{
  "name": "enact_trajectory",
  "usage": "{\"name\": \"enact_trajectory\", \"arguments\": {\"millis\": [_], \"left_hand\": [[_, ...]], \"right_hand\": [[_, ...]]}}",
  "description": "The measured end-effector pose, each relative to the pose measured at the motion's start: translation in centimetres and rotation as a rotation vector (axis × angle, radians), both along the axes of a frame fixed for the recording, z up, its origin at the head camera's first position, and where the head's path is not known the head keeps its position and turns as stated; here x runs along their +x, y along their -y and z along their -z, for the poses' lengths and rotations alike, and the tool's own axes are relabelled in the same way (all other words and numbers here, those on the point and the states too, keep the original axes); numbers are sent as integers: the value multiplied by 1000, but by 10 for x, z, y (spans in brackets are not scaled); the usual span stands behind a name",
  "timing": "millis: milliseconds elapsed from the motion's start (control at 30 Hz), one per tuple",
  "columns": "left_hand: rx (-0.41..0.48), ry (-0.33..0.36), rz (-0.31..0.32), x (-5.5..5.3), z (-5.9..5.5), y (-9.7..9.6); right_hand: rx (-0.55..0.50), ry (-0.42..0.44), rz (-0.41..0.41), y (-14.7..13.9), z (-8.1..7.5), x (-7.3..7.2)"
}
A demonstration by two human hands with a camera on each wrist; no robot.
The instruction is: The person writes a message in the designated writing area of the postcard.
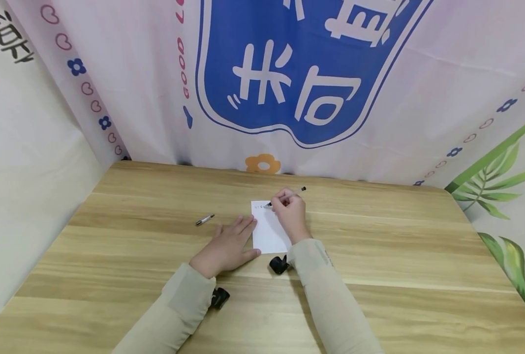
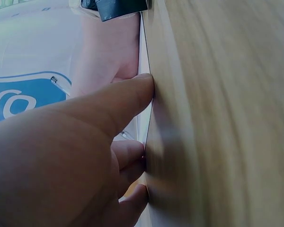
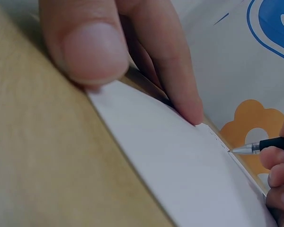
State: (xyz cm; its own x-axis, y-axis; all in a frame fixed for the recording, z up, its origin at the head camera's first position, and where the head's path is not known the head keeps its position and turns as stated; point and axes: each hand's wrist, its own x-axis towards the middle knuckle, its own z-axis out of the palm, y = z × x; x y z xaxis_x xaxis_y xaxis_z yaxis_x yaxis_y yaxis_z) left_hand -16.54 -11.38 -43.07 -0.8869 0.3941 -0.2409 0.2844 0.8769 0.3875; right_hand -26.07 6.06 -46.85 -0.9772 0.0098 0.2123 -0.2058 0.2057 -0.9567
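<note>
A white sheet of paper [image 1: 268, 236] lies on the wooden table, with a short row of small dark marks near its far edge. My right hand [image 1: 291, 216] pinches a pen [image 1: 293, 194] that has a clear barrel and a dark grip. In the right wrist view, the pen's tip [image 3: 231, 151] touches the paper close to those marks. Spread along the paper's left side, my left hand [image 1: 229, 246] rests on the table with its fingertips and thumb at the sheet's edge. The left wrist view shows these fingers fairly straight, pressing down.
A short pen-like piece [image 1: 205, 220] with dark ends lies on the table [image 1: 134, 255], left of the paper. Black wrist devices [image 1: 279, 265] sit below both cuffs. A printed cloth [image 1: 147, 98] hangs behind the table's far edge.
</note>
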Motion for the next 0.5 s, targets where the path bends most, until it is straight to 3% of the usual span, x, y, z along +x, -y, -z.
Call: {"name": "enact_trajectory", "arguments": {"millis": [500], "left_hand": [[-1,4,-2,0,-2,-1]], "right_hand": [[5,-1,4,0,2,-2]]}}
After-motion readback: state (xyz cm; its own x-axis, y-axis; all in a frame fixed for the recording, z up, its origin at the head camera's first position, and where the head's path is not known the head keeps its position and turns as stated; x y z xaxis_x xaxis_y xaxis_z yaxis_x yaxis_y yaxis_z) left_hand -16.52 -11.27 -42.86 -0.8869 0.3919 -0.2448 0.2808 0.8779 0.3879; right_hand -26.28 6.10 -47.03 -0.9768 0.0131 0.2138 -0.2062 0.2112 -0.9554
